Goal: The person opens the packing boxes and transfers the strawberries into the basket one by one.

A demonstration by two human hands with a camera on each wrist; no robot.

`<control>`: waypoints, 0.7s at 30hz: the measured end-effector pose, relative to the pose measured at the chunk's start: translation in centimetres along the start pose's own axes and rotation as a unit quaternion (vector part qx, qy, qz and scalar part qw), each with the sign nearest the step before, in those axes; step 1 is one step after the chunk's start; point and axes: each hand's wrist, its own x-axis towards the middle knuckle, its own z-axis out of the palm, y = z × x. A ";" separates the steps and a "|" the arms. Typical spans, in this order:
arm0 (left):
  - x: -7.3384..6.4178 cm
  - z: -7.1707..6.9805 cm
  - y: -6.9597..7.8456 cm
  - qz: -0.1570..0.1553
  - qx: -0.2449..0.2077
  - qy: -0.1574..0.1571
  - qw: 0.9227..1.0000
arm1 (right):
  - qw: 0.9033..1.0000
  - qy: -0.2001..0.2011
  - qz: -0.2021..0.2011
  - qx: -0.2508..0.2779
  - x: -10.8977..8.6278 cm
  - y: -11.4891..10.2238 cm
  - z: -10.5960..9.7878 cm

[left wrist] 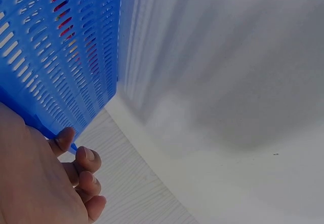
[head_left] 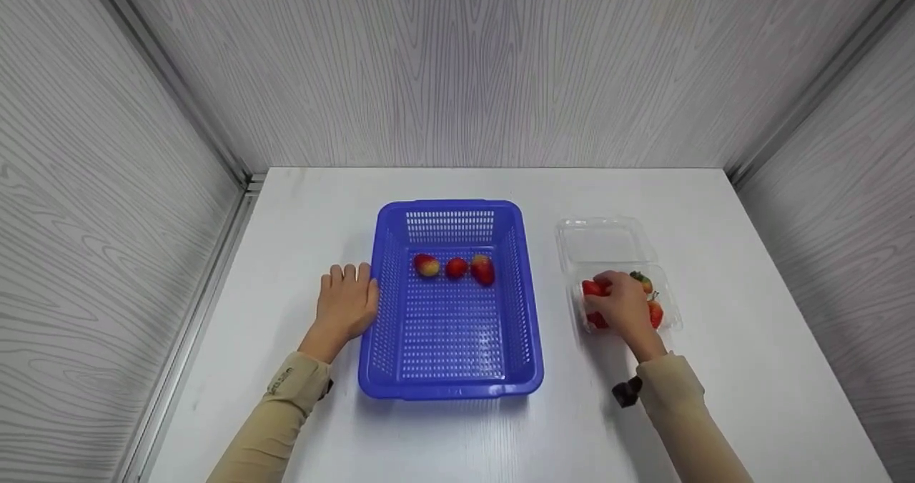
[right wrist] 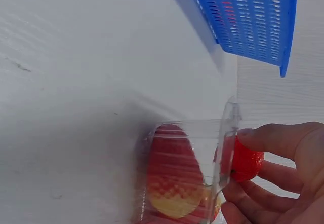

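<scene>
A blue perforated plastic basket stands mid-table with three strawberries in a row on its floor, one of them a red-and-yellow strawberry. At its left rim my left hand holds on, fingers bent along the outside; in the left wrist view the thumb is hidden behind the rim. To the basket's right lies a clear plastic box, lid folded back, with several strawberries inside. Over that box, my right hand pinches a red strawberry between thumb and fingers, just above the box wall in the right wrist view.
The clear lid lies flat on the white table behind the box. Wood-grain panels rise at the back and both sides. A dark wrist camera sticks out from the right sleeve.
</scene>
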 end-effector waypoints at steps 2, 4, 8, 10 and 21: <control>0.0 0.0 0.0 0.000 0.003 0.001 1.000 | 1.000 0.000 0.007 0.009 -0.1 -0.3 -0.1; 0.0 0.0 0.0 0.002 0.006 0.002 1.000 | 1.000 0.004 0.007 0.013 -0.1 -0.8 -0.3; 0.0 0.1 0.0 0.006 0.010 0.004 1.000 | 0.999 0.023 -0.012 0.021 -0.2 -2.0 -0.8; -0.1 0.1 0.0 0.006 0.011 0.004 1.000 | 0.999 0.025 -0.019 0.028 -0.2 -2.8 -1.0; 0.0 0.2 -0.1 0.001 0.005 0.003 1.000 | 0.996 0.028 -0.074 0.047 0.1 -9.1 -1.0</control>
